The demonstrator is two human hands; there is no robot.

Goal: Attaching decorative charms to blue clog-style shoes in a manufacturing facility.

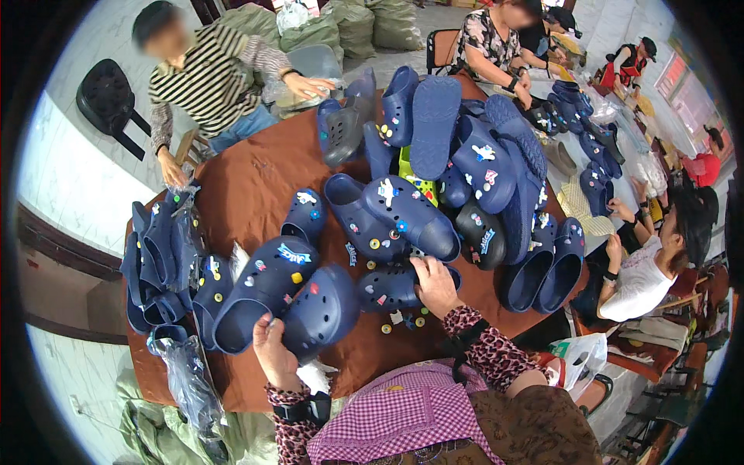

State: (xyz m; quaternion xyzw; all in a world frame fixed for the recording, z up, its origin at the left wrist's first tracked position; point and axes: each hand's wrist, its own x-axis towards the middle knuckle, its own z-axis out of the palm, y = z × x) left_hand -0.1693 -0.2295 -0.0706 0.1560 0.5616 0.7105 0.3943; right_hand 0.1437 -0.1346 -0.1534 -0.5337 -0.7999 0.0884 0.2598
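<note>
Clogs part-fitted with charms

Left hand (273, 350) grips a navy clog (322, 310) at lower centre. Right hand (434, 283) presses, fingers curled, on another clog (387, 287). Many clogs carry charms; loose charms (403, 318) remain on the table (248, 178).

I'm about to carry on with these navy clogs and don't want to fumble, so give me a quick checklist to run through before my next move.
1. Left hand grips the navy clog at its near edge: ok.
2. Right hand rests on a second clog lying on the brown table: ok.
3. Loose charms lie within reach beside the right hand: ok.
4. Whether the held clog already carries charms: cannot tell, its top looks plain from here.
5. Room to set a clog down near the hands: not ok, clogs crowd most of the table.
6. The striped-sleeved person's hands stay away from yours: ok.
</note>
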